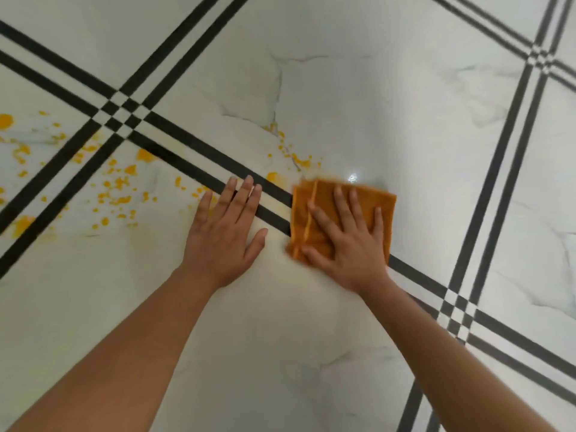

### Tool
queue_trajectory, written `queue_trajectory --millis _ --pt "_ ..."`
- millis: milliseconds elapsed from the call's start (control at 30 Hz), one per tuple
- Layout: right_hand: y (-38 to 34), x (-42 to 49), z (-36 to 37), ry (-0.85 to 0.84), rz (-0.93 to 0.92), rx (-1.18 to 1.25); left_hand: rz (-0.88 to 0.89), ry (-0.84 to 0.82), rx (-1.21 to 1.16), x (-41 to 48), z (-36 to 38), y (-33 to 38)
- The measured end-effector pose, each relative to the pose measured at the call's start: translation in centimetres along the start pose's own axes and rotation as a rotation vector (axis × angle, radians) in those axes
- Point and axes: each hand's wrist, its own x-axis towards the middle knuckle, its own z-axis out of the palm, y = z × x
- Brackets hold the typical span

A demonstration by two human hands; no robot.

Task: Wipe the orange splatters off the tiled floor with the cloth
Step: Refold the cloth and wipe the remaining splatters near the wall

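A folded orange cloth (371,201) lies flat on the white marble-look tiled floor (374,104). My right hand (349,241) presses down on the cloth with fingers spread. My left hand (227,232) rests flat on the bare floor just left of the cloth, fingers apart, holding nothing. Orange splatters (118,188) cover the floor to the left of my left hand. A smaller cluster of orange splatters (296,157) sits just beyond the cloth's far left corner. One orange blob (272,176) lies between my left fingertips and the cloth.
Double black stripes (174,138) cross the floor diagonally and pass under both hands. Another pair of black stripes (505,169) runs along the right. Faint yellowish smears (274,254) show on the tile between my hands.
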Motion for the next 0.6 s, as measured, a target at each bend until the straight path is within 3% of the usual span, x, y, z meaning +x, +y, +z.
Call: queue_trajectory --millis 100,233,400,500,600 --pt "3.1 -5.1 0.1 -0.007 0.021 -0.012 -0.04 -0.002 -0.012 1.1 0.4 1.0" --pt "1.7 3.7 -0.6 0.02 0.251 0.046 -0.213 0.003 -0.084 2.0 0.1 1.6" --pt "-2.8 5.7 -0.4 -0.043 0.017 0.06 -0.374 0.012 -0.083 1.4 -1.5 0.3" --pt "-1.3 4.8 -1.8 0.002 0.099 0.308 -0.311 0.039 -0.113 2.3 -2.4 1.7" --pt "1.2 3.1 -2.4 0.186 0.26 0.39 -0.048 0.091 -0.112 3.9 -2.2 5.0"
